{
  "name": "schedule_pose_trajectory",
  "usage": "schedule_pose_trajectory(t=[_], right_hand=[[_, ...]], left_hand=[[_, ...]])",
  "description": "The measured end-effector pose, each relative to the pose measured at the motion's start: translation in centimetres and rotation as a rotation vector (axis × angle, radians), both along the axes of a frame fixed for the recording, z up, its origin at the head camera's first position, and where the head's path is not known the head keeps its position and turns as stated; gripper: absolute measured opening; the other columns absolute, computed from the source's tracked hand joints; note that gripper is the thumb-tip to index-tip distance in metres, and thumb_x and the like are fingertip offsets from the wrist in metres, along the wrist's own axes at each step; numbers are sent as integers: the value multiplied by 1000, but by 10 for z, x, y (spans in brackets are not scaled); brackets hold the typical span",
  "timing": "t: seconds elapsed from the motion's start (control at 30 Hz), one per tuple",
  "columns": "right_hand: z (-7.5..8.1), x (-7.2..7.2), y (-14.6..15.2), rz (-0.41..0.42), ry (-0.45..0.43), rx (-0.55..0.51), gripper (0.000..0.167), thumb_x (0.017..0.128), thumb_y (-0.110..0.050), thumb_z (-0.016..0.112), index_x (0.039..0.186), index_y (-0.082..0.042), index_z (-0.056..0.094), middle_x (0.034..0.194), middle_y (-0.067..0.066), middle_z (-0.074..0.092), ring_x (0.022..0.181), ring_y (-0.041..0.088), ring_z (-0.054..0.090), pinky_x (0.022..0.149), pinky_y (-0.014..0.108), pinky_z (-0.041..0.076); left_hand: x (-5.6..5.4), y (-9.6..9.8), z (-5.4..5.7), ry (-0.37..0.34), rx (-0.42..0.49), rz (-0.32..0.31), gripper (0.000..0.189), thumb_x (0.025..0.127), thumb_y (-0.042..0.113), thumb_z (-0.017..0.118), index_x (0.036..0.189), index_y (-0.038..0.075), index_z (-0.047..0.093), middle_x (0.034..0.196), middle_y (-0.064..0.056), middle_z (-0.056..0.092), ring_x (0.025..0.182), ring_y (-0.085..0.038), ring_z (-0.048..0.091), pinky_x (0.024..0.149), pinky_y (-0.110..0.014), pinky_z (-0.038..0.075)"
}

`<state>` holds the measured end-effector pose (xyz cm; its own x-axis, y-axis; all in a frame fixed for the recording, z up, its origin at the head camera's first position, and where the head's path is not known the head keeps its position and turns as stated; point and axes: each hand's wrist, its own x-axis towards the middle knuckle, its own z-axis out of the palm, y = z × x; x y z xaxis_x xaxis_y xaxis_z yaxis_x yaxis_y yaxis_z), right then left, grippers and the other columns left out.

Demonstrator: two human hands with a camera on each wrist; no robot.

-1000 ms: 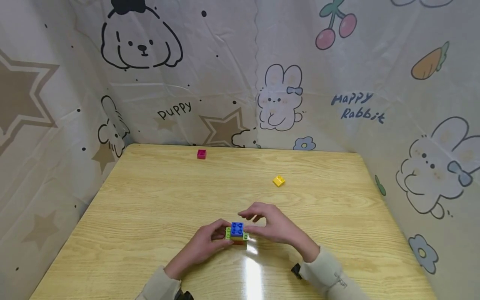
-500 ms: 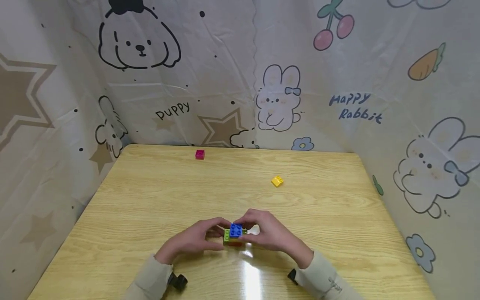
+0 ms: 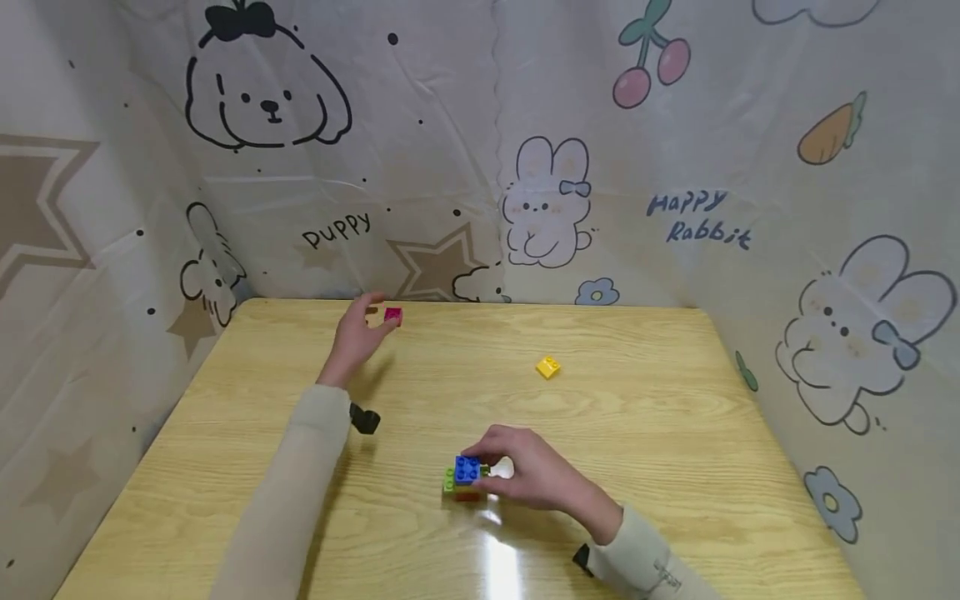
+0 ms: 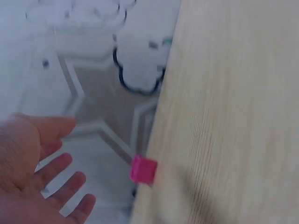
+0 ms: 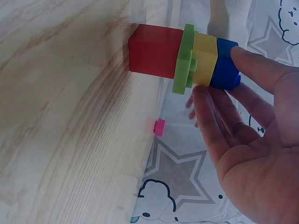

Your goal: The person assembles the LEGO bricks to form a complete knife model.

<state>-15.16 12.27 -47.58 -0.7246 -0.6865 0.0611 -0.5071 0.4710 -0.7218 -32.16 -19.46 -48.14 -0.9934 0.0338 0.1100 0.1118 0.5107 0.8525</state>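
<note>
A stack of toy bricks stands on the table, best seen in the right wrist view: a red brick (image 5: 155, 51) at the bottom, a wider light green plate (image 5: 184, 60), a yellow brick (image 5: 204, 59), and a blue brick (image 5: 225, 65) on top. My right hand (image 3: 536, 471) pinches the blue brick between thumb and fingers. At the table's far edge, my left hand (image 3: 357, 333) reaches toward a magenta brick (image 3: 393, 316), with thumb and fingers spread. In the left wrist view, a gap separates these fingers from the magenta brick (image 4: 144, 170).
Another yellow brick (image 3: 548, 367) lies on the wooden table (image 3: 637, 433), right of centre toward the back. A printed cloth (image 3: 427, 167) with cartoon animals hangs behind the table and along both sides.
My left hand has left the stack and moved far forward and left to the magenta brick. The right hand has closed in on the blue brick and stays at the stack.
</note>
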Motion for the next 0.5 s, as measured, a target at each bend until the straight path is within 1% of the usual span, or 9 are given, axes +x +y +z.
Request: schedule_pose_trajectory(t=[0.03, 0.1, 0.2, 0.3, 0.33, 0.4, 0.5], right_hand=[[0, 0, 0, -3, 3, 3, 38, 91, -22, 81, 127, -13, 73, 108, -4, 72, 98, 12, 70, 90, 37, 60], [1, 0, 0, -10, 1, 6, 38, 91, -22, 81, 127, -14, 74, 108, -4, 71, 98, 12, 69, 90, 37, 60], [1, -1, -1, -8, -9, 6, 37, 92, -22, 81, 127, -14, 74, 108, -4, 71, 98, 14, 70, 89, 37, 60], [0, -2, -3, 3, -10, 9, 36, 93, -24, 80, 127, -15, 74, 109, -4, 71, 99, 15, 69, 88, 37, 60], [0, -2, -3, 5, -11, 12, 36, 93, -25, 80, 127, -16, 74, 109, -5, 71, 99, 15, 69, 88, 37, 60], [-1, -2, -4, 7, -15, 19, 36, 94, -27, 79, 127, -17, 74, 109, -6, 71, 100, 14, 69, 88, 37, 60], [-1, -2, -3, -3, -27, 25, 36, 93, -27, 80, 128, -17, 74, 110, -6, 71, 100, 14, 68, 88, 38, 60]], left_hand=[[-7, -2, -2, -6, -23, 15, 58, 103, 18, 66, 155, 7, 42, 159, -21, 41, 145, -42, 40, 118, -60, 38], [-20, -4, -8, -36, -36, 31, 64, 102, 21, 67, 158, 9, 38, 164, -21, 33, 149, -43, 34, 120, -61, 35], [-34, -8, -22, -101, -35, 20, 72, 102, 24, 67, 162, 9, 30, 168, -22, 25, 151, -45, 30, 123, -61, 31], [-39, -11, -35, -157, -35, 3, 75, 103, 24, 66, 164, 8, 25, 169, -24, 22, 152, -47, 32, 124, -59, 31], [-40, -11, -37, -164, -43, -2, 75, 103, 24, 66, 164, 7, 26, 169, -25, 22, 151, -47, 33, 125, -58, 30], [-40, -10, -40, -169, -49, -8, 73, 103, 23, 66, 163, 6, 28, 168, -26, 25, 150, -47, 35, 125, -58, 31], [-42, -8, -43, -154, -67, -8, 68, 103, 22, 65, 160, 4, 33, 165, -25, 33, 148, -46, 39, 124, -57, 32]])
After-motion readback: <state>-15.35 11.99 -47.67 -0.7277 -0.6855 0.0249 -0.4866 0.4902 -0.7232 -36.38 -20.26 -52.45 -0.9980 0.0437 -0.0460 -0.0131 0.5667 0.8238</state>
